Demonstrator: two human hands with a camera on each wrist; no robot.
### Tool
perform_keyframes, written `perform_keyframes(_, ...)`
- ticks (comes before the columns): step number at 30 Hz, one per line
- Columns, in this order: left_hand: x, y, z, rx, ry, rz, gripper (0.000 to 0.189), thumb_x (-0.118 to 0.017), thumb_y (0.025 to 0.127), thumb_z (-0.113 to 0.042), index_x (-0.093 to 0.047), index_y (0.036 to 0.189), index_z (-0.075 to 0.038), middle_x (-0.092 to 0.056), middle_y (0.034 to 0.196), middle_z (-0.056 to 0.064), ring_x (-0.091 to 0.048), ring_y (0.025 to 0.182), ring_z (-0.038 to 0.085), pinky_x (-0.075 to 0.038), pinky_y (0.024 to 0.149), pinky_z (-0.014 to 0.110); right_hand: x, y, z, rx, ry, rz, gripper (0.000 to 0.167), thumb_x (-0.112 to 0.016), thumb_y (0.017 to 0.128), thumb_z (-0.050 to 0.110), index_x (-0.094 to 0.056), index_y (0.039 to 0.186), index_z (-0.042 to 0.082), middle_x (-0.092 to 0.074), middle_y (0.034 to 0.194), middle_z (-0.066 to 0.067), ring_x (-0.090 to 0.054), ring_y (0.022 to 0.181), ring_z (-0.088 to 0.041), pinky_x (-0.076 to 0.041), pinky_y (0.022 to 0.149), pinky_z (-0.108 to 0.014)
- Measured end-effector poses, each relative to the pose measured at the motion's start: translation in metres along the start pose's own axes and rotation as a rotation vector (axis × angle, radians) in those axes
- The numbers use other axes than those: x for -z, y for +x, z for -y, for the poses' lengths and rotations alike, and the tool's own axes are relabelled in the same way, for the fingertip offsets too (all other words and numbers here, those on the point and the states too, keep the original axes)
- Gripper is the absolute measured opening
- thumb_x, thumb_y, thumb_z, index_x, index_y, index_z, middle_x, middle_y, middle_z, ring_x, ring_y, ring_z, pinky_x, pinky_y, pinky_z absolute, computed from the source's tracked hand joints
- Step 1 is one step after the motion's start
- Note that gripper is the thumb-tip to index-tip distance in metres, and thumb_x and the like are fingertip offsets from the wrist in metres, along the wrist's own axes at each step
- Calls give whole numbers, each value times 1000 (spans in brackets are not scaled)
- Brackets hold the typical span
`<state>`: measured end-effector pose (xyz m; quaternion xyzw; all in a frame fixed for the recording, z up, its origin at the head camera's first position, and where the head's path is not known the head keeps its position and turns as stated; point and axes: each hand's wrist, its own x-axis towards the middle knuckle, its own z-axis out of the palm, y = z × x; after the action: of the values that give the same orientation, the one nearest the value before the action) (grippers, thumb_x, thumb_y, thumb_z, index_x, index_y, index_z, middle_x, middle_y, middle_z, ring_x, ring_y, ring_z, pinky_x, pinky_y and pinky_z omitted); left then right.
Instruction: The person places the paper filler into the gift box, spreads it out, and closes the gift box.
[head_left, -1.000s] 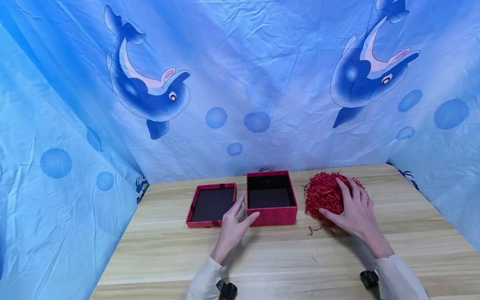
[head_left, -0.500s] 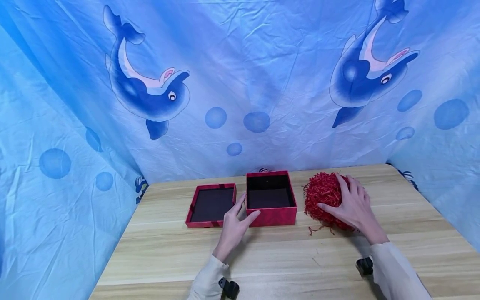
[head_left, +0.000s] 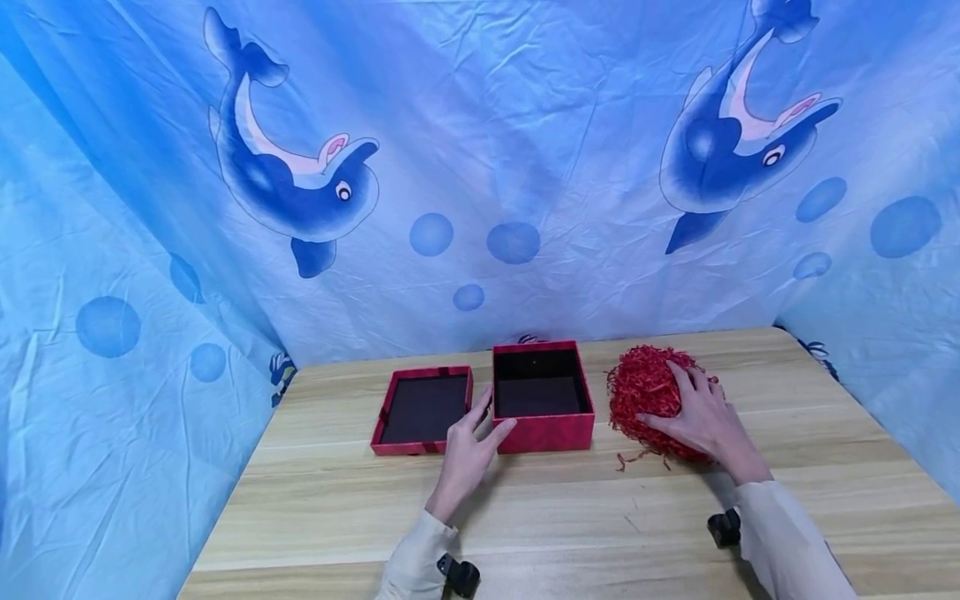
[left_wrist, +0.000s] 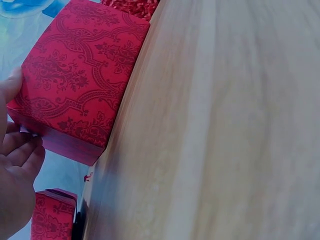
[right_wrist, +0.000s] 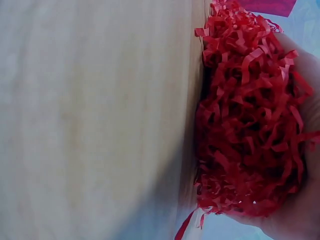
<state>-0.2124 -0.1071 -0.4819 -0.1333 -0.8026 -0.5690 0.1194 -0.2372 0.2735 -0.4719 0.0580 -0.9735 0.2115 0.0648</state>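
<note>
An uncovered red box (head_left: 547,435) with a black inside stands near the table's far edge. My left hand (head_left: 463,454) holds its front left corner, the thumb at the front rim and the fingers along the left side. Dark floral patterning covers the box's front wall (left_wrist: 82,70) in the left wrist view. To the right of the box lies a heap of red shredded paper (head_left: 641,392). My right hand (head_left: 703,423) grips the heap from its right side, fingers spread over the top and thumb at the front. Crinkled strips (right_wrist: 250,120) fill the palm in the right wrist view.
A shallow red lid (head_left: 408,447) lies inside up, left of the box. A few loose paper strips (head_left: 633,460) lie in front of the heap. Wood-grain table (head_left: 585,525) stretches toward me; a blue dolphin-print cloth (head_left: 465,167) hangs behind.
My right hand has moved slightly left and pressed in closer on the shredded paper, its fingers drawing together. My left hand has closed in a little on the box corner.
</note>
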Motion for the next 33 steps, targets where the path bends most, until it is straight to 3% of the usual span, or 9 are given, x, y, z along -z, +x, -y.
perform_keyframes(7,0,0,2,-3,-27,0,67,-78,95,-29,-51,154,-14,-49,154,14,-53,134,34,-46,107,50,-2,1,0,-26,30,46,104,-81,83,44,-27,155,-8,-27,149,-46,-26,128,-71,-37,92,-83)
perform_keyframes(14,1,1,2,-9,-52,18,67,-77,96,-24,-49,155,-11,-46,156,17,-52,134,36,-45,106,52,-2,3,3,-42,44,40,96,-82,83,30,-30,152,-11,-30,144,-47,-29,124,-69,-43,85,-81)
perform_keyframes(24,1,0,2,-8,-58,30,67,-76,97,-24,-48,156,-10,-45,156,17,-54,132,39,-47,103,54,1,-3,6,-89,85,5,89,-83,84,23,-34,148,-14,-33,140,-47,-36,119,-67,-44,85,-79)
perform_keyframes(33,1,1,1,-3,-65,26,66,-76,97,-23,-49,156,-11,-46,156,16,-52,134,38,-47,103,54,5,-9,4,-64,116,-85,87,-82,83,23,-36,145,-18,-39,133,-47,-43,112,-67,-45,86,-78)
